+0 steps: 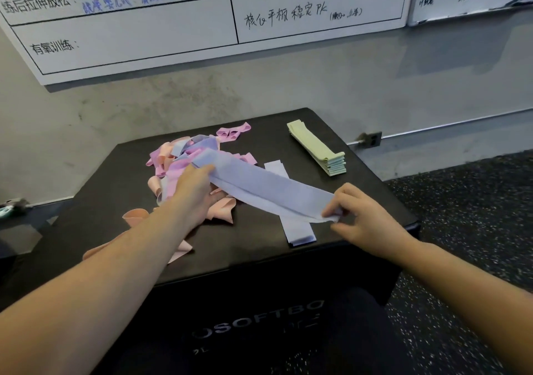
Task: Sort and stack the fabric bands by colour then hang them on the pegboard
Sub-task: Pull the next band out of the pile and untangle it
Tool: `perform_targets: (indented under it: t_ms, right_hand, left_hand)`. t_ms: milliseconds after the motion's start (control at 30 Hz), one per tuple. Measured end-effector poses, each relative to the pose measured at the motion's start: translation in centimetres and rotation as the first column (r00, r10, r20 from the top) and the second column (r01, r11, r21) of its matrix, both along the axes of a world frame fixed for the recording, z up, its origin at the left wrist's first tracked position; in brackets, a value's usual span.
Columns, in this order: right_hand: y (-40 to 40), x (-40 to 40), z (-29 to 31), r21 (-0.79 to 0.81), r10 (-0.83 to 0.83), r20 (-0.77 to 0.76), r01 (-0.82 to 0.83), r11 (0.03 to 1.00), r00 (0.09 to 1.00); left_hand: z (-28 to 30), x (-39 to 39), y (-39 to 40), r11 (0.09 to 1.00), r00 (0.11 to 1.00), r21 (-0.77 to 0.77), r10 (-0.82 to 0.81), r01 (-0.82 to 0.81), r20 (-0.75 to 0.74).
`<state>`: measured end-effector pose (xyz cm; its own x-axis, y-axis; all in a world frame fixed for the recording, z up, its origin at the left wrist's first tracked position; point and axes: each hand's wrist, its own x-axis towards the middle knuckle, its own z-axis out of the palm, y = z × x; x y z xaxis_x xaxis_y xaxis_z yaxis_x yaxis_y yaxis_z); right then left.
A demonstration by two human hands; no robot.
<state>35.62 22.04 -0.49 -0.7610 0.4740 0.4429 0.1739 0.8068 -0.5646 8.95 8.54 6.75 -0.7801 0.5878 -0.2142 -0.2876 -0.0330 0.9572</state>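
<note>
2 hands [193,190] [366,216], 1 flat soft lilac band [268,190].

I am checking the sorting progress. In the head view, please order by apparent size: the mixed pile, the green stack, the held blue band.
1. mixed pile
2. held blue band, though it looks enlarged, being lifted nearer the camera
3. green stack

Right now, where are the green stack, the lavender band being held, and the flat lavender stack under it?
green band stack [315,147]: head view, on its top band.
held lavender band [268,186]: head view, mid-length between the hands.
flat lavender stack [298,232]: head view, near end on the box.
</note>
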Motion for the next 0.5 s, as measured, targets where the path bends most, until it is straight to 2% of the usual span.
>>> perform_targets:
  t_ms: [200, 333, 500]
  right_hand:
    - [1.8, 0.7, -1.1, 0.157, 0.088, -0.036, -0.082, 0.984, 0.995]
    - [2.4, 0.6, -1.4, 0.224, 0.155, -0.061, -0.138, 0.965, 0.986]
    - [3.3, 0.7, -2.7, 0.091, 0.123, -0.078, -0.115, 0.989, 0.989]
  left_hand:
    - [-2.3, -1.9, 2.5, 0.993, 0.973, -0.116, -0.024, -0.003, -0.230]
    - [-3.3, -2.7, 3.9, 0.983, 0.965, -0.181, -0.061, 0.014, -0.256]
    - [-4.1, -3.7, 6.4, 0.983, 0.971, -0.182, -0.064, 0.022, -0.229]
